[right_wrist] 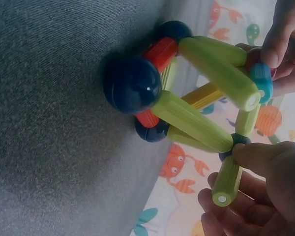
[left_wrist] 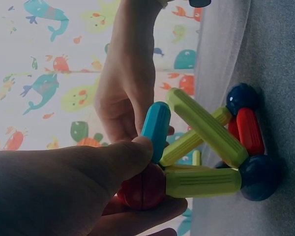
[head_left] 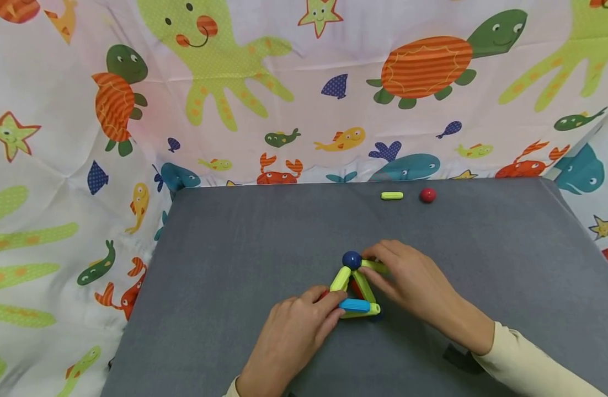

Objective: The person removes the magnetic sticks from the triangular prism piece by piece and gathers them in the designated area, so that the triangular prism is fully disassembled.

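Note:
A frame of rods and balls stands on the grey table, its dark blue balls (right_wrist: 132, 84) and red rods (left_wrist: 250, 131) low down. My left hand (head_left: 299, 325) pinches a red ball (left_wrist: 142, 187) at one upper corner, thumb by the base of a short blue rod (head_left: 355, 305) that sticks out from it. At another upper corner is a dark blue ball (head_left: 352, 259). My right hand (head_left: 413, 278) has thumb and fingers around a lime green rod (right_wrist: 228, 181) on that ball; the thumb tip touches the ball. Another lime green rod (left_wrist: 206, 125) slants up with a free end.
Near the table's back edge lie a loose lime green rod (head_left: 392, 196) and a red ball (head_left: 427, 195). A curtain (head_left: 284, 66) printed with sea animals hangs behind the grey table (head_left: 244, 242) and along its left side.

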`<state>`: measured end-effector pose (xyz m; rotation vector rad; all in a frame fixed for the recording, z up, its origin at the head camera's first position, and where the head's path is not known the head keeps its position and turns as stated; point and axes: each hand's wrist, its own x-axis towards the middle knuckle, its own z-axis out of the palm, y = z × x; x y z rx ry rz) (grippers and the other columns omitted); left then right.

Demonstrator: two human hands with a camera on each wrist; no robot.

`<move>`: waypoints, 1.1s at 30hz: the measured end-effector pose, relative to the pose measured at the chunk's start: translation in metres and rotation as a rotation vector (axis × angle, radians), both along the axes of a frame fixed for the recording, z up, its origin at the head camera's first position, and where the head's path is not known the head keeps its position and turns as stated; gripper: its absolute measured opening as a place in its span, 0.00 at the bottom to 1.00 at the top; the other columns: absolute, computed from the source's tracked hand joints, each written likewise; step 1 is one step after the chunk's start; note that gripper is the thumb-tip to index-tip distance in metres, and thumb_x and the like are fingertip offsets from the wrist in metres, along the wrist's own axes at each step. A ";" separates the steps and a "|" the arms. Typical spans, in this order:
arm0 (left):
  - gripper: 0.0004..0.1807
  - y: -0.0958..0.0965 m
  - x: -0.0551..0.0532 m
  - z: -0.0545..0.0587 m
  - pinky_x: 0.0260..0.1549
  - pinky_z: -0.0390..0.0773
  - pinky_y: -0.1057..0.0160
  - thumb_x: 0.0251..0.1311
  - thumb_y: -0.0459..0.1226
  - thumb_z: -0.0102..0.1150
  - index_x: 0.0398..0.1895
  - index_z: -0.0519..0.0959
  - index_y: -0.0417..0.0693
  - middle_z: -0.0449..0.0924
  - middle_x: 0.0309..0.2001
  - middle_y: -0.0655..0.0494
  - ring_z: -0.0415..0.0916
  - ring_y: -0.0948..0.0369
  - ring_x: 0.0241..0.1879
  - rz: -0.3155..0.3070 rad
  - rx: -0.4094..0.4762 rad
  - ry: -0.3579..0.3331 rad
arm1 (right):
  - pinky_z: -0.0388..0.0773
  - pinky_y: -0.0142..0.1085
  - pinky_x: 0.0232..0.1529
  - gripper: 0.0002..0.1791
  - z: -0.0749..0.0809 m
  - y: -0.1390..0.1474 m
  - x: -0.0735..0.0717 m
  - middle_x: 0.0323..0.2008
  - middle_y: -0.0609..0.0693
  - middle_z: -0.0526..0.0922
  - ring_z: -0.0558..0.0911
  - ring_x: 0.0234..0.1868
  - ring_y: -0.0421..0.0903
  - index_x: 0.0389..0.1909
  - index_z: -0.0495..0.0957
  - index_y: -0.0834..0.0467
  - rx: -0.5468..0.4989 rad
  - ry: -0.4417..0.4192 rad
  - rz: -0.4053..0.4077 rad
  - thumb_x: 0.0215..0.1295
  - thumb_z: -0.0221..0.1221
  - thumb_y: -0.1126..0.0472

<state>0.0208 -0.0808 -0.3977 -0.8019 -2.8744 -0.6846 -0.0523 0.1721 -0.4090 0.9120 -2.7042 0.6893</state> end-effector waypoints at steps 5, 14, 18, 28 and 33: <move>0.15 0.000 0.000 0.000 0.26 0.80 0.69 0.72 0.46 0.68 0.59 0.86 0.61 0.86 0.49 0.59 0.82 0.68 0.29 -0.001 0.001 -0.006 | 0.86 0.41 0.40 0.13 0.000 -0.001 -0.001 0.41 0.43 0.85 0.81 0.38 0.39 0.48 0.85 0.51 0.009 -0.007 0.000 0.68 0.73 0.50; 0.15 -0.001 0.000 0.000 0.26 0.80 0.70 0.72 0.46 0.67 0.59 0.86 0.61 0.86 0.49 0.59 0.82 0.69 0.30 -0.007 0.015 -0.017 | 0.86 0.42 0.40 0.13 0.003 0.000 -0.003 0.41 0.44 0.85 0.82 0.38 0.40 0.48 0.86 0.52 0.024 0.018 0.008 0.68 0.72 0.52; 0.15 -0.001 -0.001 0.001 0.26 0.80 0.70 0.73 0.46 0.67 0.59 0.86 0.61 0.86 0.49 0.59 0.82 0.69 0.30 -0.009 0.016 -0.024 | 0.86 0.41 0.40 0.12 0.002 0.002 -0.003 0.41 0.44 0.86 0.82 0.38 0.41 0.48 0.86 0.52 0.020 -0.002 0.009 0.68 0.72 0.54; 0.14 -0.002 0.000 0.000 0.27 0.80 0.69 0.72 0.46 0.67 0.58 0.86 0.61 0.86 0.49 0.58 0.82 0.67 0.30 -0.007 0.013 -0.016 | 0.86 0.41 0.35 0.15 -0.006 0.024 -0.017 0.42 0.44 0.87 0.83 0.38 0.40 0.49 0.87 0.52 0.013 -0.009 -0.054 0.63 0.76 0.58; 0.14 -0.001 0.000 0.000 0.28 0.81 0.69 0.72 0.46 0.67 0.59 0.86 0.61 0.86 0.49 0.59 0.82 0.68 0.31 -0.006 0.015 -0.017 | 0.87 0.48 0.45 0.16 -0.014 0.037 -0.030 0.44 0.49 0.88 0.85 0.44 0.47 0.52 0.86 0.57 0.035 -0.058 -0.070 0.64 0.73 0.66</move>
